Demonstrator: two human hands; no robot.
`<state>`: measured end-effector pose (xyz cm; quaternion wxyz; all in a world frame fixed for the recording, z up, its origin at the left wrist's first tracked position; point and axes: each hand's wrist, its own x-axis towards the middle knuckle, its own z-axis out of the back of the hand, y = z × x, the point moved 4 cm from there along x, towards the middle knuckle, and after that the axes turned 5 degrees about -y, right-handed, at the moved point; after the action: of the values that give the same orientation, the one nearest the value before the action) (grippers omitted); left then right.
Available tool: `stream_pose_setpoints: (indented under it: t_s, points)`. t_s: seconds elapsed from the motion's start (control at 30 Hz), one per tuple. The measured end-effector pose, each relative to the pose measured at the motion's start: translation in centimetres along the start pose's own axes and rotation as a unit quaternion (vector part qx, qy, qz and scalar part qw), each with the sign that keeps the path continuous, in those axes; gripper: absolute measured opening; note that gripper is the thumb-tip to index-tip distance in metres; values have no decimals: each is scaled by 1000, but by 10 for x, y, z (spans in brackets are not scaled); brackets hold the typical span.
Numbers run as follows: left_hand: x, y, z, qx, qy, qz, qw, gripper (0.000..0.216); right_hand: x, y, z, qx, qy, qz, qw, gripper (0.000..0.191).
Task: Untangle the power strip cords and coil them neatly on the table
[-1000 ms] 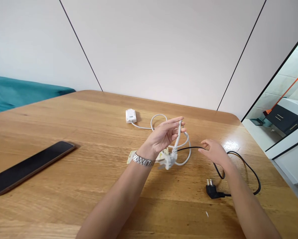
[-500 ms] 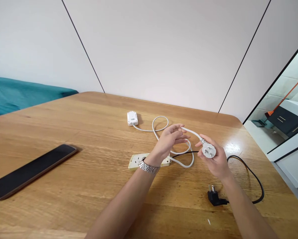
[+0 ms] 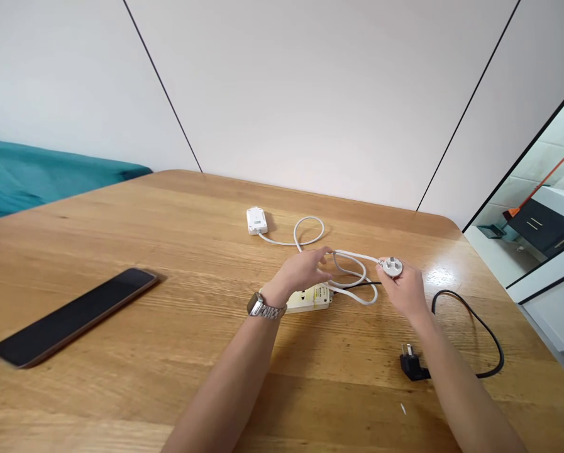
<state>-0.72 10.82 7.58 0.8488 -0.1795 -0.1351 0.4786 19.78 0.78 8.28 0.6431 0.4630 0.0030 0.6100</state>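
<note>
My right hand (image 3: 405,288) grips a round white plug (image 3: 393,267), its metal prongs facing up. From it a white power cord (image 3: 357,255) runs nearly straight to my left hand (image 3: 303,274), which has the cord at its fingertips; the thumb sits lower, apart from the index finger. Below the left hand lies a cream power strip (image 3: 309,299), partly covered by the hand and wrist. The white cord loops over the table to a small white socket box (image 3: 256,221) at the back. A black plug (image 3: 411,365) lies prongs up beside my right forearm.
A black cord (image 3: 492,333) curves on the right of the wooden table (image 3: 192,377). A dark phone-like slab (image 3: 74,318) lies at left. A white wall (image 3: 282,94) stands behind, with teal upholstery (image 3: 50,176) at far left.
My right hand has turned, so the plug's prongs now point upward. My left hand has moved slightly left and down along the cord, which now runs straighter between the hands.
</note>
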Motion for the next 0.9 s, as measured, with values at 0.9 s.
stream_pose_setpoints:
  t_s: [0.9]
  points:
    - [-29,-74,11,-51,-147,-270,950,24,-1,4,-23,78,170,6,982,15]
